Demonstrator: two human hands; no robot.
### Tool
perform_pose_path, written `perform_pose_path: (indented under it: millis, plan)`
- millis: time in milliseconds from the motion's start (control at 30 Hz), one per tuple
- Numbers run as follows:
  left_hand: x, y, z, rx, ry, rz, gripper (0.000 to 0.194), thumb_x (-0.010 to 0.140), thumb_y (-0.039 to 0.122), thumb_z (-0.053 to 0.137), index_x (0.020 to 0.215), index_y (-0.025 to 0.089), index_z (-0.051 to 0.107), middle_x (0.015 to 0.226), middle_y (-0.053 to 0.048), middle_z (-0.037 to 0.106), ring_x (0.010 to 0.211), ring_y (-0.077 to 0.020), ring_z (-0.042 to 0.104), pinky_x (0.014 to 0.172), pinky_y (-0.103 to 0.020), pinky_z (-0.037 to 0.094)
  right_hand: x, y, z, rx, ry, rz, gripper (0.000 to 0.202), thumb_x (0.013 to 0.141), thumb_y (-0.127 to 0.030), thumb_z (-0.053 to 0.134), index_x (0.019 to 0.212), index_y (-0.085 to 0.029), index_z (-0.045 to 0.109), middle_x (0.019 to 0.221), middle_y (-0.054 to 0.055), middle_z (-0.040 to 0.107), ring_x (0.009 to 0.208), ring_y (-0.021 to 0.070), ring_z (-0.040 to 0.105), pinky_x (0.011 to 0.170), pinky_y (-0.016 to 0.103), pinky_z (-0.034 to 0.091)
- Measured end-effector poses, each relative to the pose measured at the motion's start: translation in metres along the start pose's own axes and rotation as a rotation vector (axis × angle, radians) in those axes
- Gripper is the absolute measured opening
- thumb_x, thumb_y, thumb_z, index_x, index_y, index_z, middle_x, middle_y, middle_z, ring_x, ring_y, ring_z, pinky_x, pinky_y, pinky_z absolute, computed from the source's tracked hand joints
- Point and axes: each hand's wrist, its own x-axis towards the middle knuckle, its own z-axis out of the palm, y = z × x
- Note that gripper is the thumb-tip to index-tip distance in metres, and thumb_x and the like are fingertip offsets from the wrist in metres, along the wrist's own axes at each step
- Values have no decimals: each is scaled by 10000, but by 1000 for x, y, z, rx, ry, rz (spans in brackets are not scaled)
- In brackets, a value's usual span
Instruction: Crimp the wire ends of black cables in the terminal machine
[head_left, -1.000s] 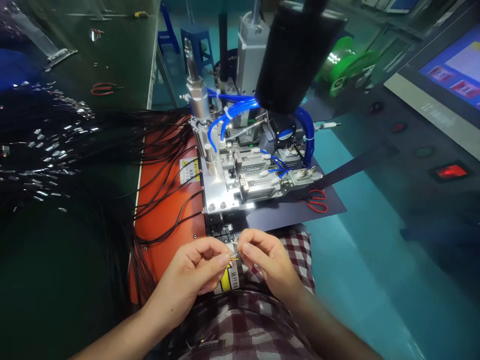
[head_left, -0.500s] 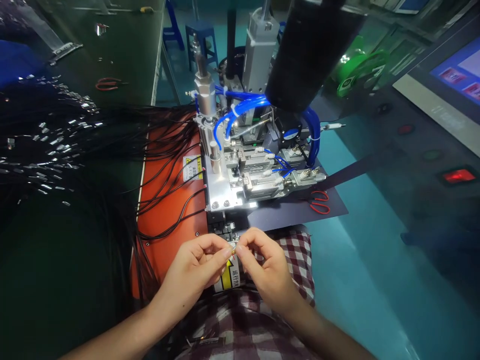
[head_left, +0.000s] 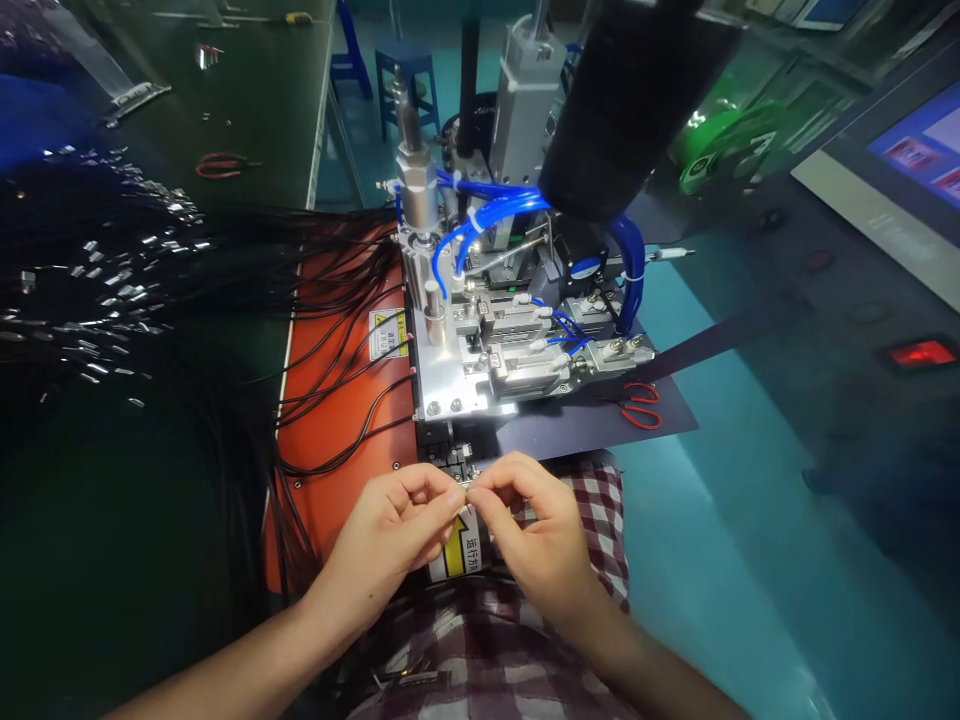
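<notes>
My left hand (head_left: 397, 525) is closed in a pinch, thumb against forefinger, just in front of the machine. Its fingertips meet those of my right hand (head_left: 529, 515), which is pinched in the same way. Between them is a tiny bit of what look like thin coloured wires, with a red tip (head_left: 469, 507) showing below the fingertips; the rest is hidden by the fingers. Under the hands lies a white and yellow arrow label (head_left: 455, 552). Close beyond stands the metal machine (head_left: 450, 385) with blue air tubes (head_left: 499, 205). Several black cables (head_left: 337, 465) run to its left edge.
An orange-red plate (head_left: 337, 400) lies left of the machine. A large bundle of black cables with shiny ends (head_left: 112, 270) covers the left bench. Red-handled pliers (head_left: 219, 165) lie on that bench, and red-handled scissors (head_left: 641, 405) at right. A control panel (head_left: 885, 240) stands far right.
The fingertips of both hands have closed nearer together, so less of the coloured bit between them shows. The view has shifted slightly; the machine and cables look the same.
</notes>
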Motion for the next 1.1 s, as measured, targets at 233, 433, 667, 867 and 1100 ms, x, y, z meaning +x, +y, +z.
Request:
perform_pose_path:
  millis: [233, 433, 667, 867, 1100]
  plan:
    - [0, 9, 2, 97, 3, 28, 222, 801, 358, 607, 829, 141, 568, 526, 85, 386, 425, -36, 298, 387, -154, 202, 3, 6, 0, -41, -5, 60, 163, 876, -171, 513, 715, -192, 522, 714, -8, 523, 630, 129, 491, 577, 255, 384]
    - [3, 8, -10, 469, 150, 227, 112, 830, 299, 565, 857, 190, 555, 653, 32, 537, 554, -104, 498, 495, -200, 388, 14, 19, -7, 46, -3, 206, 167, 883, -274, 515, 734, -198, 522, 621, -28, 463, 515, 115, 425, 472, 236, 344]
    - [13, 0, -32, 1115, 82, 687, 260, 911, 149, 407, 1085, 155, 600, 781, -18, 530, 698, -119, 533, 634, -215, 426, 28, 38, 2, 179, -63, 333, 199, 858, -328, 546, 723, -184, 521, 538, -52, 453, 449, 100, 423, 439, 223, 327]
    - [19, -2, -38, 1397, 62, 822, 369, 919, 123, 325, 1194, 153, 570, 755, -19, 497, 613, -124, 506, 538, -217, 404, 32, 42, 2, 156, -71, 330, 205, 851, -343, 553, 724, -184, 527, 549, -49, 472, 461, 102, 426, 450, 226, 342]
    - [23, -1, -39, 1413, 63, 791, 366, 929, 149, 316, 1195, 174, 567, 790, -29, 534, 649, -129, 533, 573, -223, 441, 35, 43, 2, 116, -63, 310, 185, 849, -317, 554, 727, -179, 537, 592, -36, 497, 491, 106, 472, 474, 226, 387]
